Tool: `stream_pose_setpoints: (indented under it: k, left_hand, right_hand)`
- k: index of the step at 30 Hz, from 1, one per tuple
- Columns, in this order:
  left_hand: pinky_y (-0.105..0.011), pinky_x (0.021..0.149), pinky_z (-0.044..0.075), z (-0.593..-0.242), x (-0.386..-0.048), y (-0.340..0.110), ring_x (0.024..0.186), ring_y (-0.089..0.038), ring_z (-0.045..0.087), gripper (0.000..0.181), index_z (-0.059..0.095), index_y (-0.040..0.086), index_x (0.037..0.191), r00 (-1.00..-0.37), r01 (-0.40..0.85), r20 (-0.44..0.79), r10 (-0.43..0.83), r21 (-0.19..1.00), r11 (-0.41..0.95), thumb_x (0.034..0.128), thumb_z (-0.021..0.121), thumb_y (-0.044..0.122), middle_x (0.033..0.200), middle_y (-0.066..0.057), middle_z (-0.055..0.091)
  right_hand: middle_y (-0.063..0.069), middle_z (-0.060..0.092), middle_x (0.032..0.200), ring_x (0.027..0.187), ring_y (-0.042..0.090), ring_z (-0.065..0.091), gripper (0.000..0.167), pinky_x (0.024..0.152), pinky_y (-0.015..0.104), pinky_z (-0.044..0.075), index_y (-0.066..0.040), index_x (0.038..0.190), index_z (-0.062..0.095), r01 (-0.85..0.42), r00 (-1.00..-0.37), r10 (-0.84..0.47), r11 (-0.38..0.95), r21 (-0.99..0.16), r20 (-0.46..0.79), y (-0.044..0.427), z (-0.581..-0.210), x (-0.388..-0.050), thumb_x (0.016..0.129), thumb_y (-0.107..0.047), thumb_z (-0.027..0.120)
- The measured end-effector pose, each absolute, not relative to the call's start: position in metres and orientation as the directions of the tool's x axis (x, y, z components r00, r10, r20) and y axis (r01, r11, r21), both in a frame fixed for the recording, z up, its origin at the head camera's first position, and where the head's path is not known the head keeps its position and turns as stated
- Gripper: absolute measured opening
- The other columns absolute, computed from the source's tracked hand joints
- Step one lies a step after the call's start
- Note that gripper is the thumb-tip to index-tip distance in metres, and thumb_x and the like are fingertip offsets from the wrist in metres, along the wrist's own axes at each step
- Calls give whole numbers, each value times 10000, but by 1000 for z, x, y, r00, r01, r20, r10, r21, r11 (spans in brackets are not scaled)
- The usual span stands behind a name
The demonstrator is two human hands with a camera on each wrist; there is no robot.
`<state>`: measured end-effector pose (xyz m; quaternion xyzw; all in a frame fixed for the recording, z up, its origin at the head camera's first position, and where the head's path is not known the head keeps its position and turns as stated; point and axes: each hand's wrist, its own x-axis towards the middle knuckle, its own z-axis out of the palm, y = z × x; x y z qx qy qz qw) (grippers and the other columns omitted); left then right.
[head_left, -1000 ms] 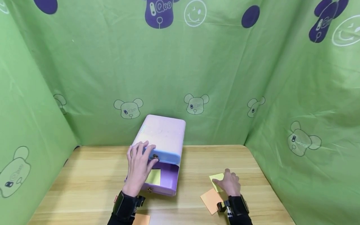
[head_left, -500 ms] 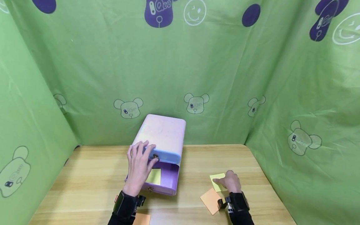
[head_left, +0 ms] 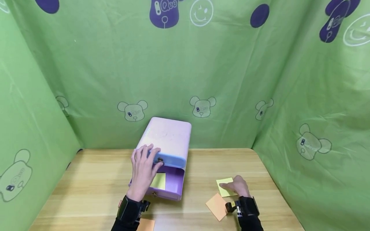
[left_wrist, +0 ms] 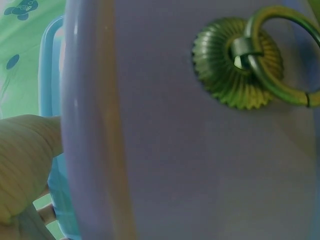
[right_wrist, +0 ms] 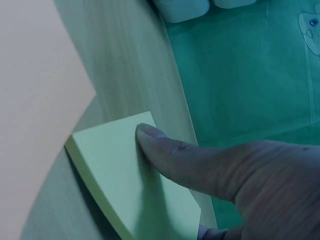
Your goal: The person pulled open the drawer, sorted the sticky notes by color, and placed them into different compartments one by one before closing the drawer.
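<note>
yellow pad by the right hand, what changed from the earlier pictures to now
The right hand has curled its fingers in from spread and drawn slightly right, its thumb on top of the yellow pad, which has shifted slightly right with it. Unchanged: the left hand at the blue drawer front, the open purple drawer and the orange pad beside the yellow one.

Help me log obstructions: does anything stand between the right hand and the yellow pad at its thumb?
Nothing visible does: the right hand already touches the yellow pad with its thumb. The nearby orange square lies to the side, not between them.
</note>
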<state>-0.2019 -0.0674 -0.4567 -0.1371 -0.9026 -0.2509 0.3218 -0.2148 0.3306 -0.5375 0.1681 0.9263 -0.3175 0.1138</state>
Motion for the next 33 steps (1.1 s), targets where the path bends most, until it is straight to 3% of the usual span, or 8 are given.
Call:
stream_pose_setpoints:
  k: [4,8,10,12,18,27,30,33]
  left_hand:
    - [-644,1184,230,-457,-202,-66,1348,-376,432,549,633,183,1264,-760,407,645,86,368,836,772,859,272,1408,-158,581]
    - [-649,1185,226,-458,-201,-66,1355,-377,429,546,633,184,1264,-761,407,642,86,371,835,774,859,269,1410,-157,580]
    - [-648,1186,222,-458,-201,-66,1355,-374,426,545,632,186,1266,-761,408,643,85,372,834,778,856,271,1411,-156,577]
    - [-647,1187,217,-458,-201,-67,1353,-373,423,541,632,185,1267,-759,409,645,84,373,833,781,852,271,1413,-157,574]
    - [-659,1175,222,-457,-199,-67,1346,-384,426,538,634,179,1269,-743,422,663,87,365,830,786,851,274,1409,-166,574]
    - [-675,1179,214,-458,-200,-68,1364,-391,415,524,630,169,1283,-737,427,670,92,357,831,814,837,276,1417,-173,567]
    - [-676,1184,212,-456,-200,-68,1366,-398,417,525,631,166,1281,-739,427,667,95,356,831,813,840,281,1423,-180,566]
    - [-677,1185,212,-457,-199,-68,1366,-403,421,532,634,163,1279,-742,425,664,94,357,832,806,846,284,1424,-185,566]
  right_hand:
    - [346,612,1015,875,373,617,628,751,454,567,181,1057,533,377,-924,240,705,-600,-297,340,-541,-215,834,-345,793]
    - [36,413,582,547,159,420,413,521,286,412,-48,631,449,402,-916,239,563,-722,-323,351,-547,-215,930,-222,675]
    - [-72,262,542,494,90,286,492,495,245,316,-168,574,326,428,-904,233,492,-758,-358,356,-549,-215,962,-189,628]
    - [-88,308,558,509,81,313,467,505,238,348,-177,570,388,430,-903,220,461,-776,-369,360,-549,-214,981,-176,610]
    - [-36,447,649,596,128,468,299,598,264,485,-94,722,570,456,-890,208,385,-803,-405,366,-546,-210,986,-225,622]
    - [-59,531,639,550,79,514,218,583,222,533,-110,802,590,453,-883,162,58,-889,-440,371,-537,-210,969,-220,676]
    - [-63,649,724,646,72,618,144,652,229,582,-72,967,626,428,-893,128,-60,-902,-432,370,-530,-208,966,-203,686]
    - [-47,726,868,819,90,705,309,778,248,614,-12,1204,560,406,-906,85,-111,-907,-416,368,-522,-205,981,-197,667]
